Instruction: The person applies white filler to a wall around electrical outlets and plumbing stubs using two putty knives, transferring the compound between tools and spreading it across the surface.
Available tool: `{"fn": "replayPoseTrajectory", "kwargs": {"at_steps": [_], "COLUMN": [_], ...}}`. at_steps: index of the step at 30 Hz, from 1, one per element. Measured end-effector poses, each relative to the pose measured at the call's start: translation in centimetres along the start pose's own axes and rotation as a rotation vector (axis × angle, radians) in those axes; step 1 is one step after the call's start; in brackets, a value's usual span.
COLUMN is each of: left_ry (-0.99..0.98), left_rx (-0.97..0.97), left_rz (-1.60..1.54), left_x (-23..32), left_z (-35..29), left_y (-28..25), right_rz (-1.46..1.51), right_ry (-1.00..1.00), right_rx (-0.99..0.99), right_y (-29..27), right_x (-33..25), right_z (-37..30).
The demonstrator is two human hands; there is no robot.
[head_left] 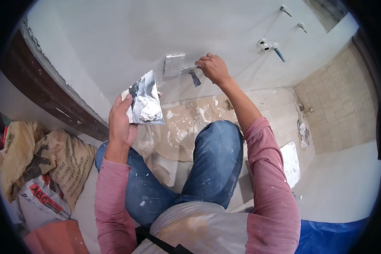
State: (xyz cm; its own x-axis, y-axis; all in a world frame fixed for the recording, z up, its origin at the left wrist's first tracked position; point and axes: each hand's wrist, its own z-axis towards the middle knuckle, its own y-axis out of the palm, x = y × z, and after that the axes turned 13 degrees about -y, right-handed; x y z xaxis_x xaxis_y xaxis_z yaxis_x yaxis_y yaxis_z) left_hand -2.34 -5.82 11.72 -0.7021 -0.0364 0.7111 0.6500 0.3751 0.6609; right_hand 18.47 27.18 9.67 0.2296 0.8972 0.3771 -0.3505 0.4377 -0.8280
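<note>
The left hand [122, 116] grips a metal plate [140, 90] by its left side, thumb across the top face; a heap of white paste [149, 109] sits on the plate's lower half. The plate's long axis runs roughly from twelve to six o'clock, tilted a little toward eleven and five.

The right hand [214, 69] is closed, fingertips pinched at the upper end of a small putty knife [194, 79]; its handle is too hidden to make out. The dark blade points toward five o'clock, close to the wall [114, 38].

From the right hand, the knife's blade lies at eight o'clock and the white outlet plate [173, 64] at nine, just beyond the fingers. The paste also lies at eight, farther off and well apart from the blade. From the left hand, the outlet plate sits between one and two o'clock; the right hand is clearly nearer to it.

A blue pipe stub [279, 54] juts from the wall at three to four o'clock of the right hand.
</note>
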Motion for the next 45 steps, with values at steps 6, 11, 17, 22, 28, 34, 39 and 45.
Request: {"fn": "replayPoseTrajectory", "kwargs": {"at_steps": [6,11,17,22,28,34,39,45], "left_ry": [0.021,0.014,0.029,0.044,0.061,0.051,0.041,0.046], "left_rx": [0.013,-0.043,-0.003,-0.021,-0.008,0.014,-0.023,-0.008], "left_rz": [-0.088,-0.035,-0.078,-0.064,-0.071,-0.037,-0.003,-0.053], "left_x": [-0.3,-0.3,-0.1,-0.3,-0.3,0.1,0.0,-0.4], "left_z": [0.6,0.7,0.5,0.7,0.6,0.3,0.3,0.6], "left_y": [-0.3,-0.3,0.2,-0.1,0.3,0.4,0.1,0.8], "right_rz": [0.001,-0.036,-0.064,-0.073,-0.064,0.023,0.093,0.022], "right_ry": [0.000,0.017,0.052,0.082,0.164,0.280,0.257,0.216], "right_rx": [-0.065,0.022,0.093,0.168,0.217,0.648,0.383,0.097], "right_y": [0.5,1.1,0.5,-1.2,-4.2,-6.9,-5.6,-1.6], "right_x": [-0.6,0.0,0.8,1.6,3.4,5.1,3.0,2.9], "right_z": [0.6,0.7,1.5,2.4,3.4,1.2,-4.7,-6.4]}}
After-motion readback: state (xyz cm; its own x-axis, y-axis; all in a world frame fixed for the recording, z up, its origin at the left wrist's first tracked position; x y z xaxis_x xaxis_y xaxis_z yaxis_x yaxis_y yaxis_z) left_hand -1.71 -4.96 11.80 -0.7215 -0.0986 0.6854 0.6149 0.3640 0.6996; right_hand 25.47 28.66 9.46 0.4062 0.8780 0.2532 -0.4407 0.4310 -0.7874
